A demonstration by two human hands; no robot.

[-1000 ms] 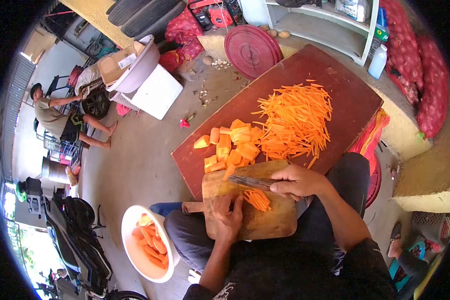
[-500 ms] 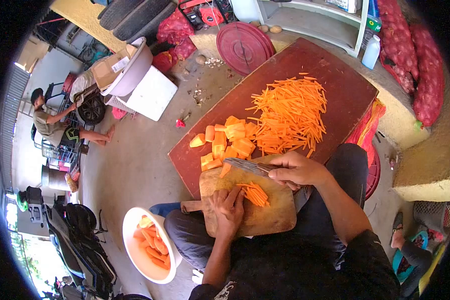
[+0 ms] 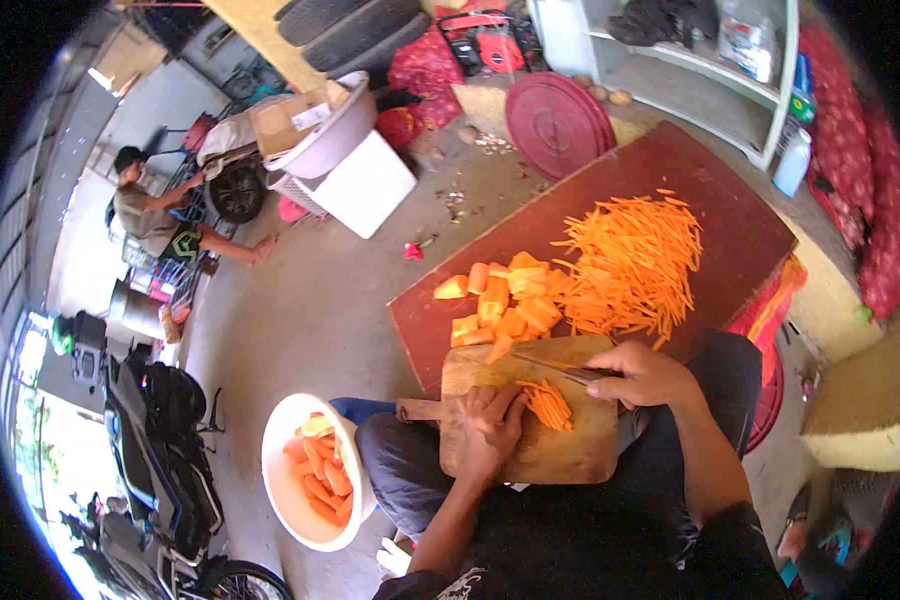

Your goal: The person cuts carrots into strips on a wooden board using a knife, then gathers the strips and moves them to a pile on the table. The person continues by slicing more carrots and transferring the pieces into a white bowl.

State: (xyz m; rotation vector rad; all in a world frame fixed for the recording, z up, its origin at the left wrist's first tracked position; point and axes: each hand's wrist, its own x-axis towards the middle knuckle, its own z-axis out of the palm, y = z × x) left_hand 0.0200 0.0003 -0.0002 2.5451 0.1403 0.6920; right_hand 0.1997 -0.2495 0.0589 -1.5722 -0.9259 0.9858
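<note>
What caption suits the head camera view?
Right hand holds a knife over a wooden board, left hand beside thin carrot strips.

Knife handle (image 3: 602, 375) partly hidden; motorcycle wheel (image 3: 246, 582) cut off.

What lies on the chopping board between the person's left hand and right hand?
In the head view, carrot sticks lie in a small bunch between the left hand and the right hand; the knife reaches in beside them.

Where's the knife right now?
In the head view, the knife is in your right hand, over the cutting board, near the small pile of carrot strips.
</note>
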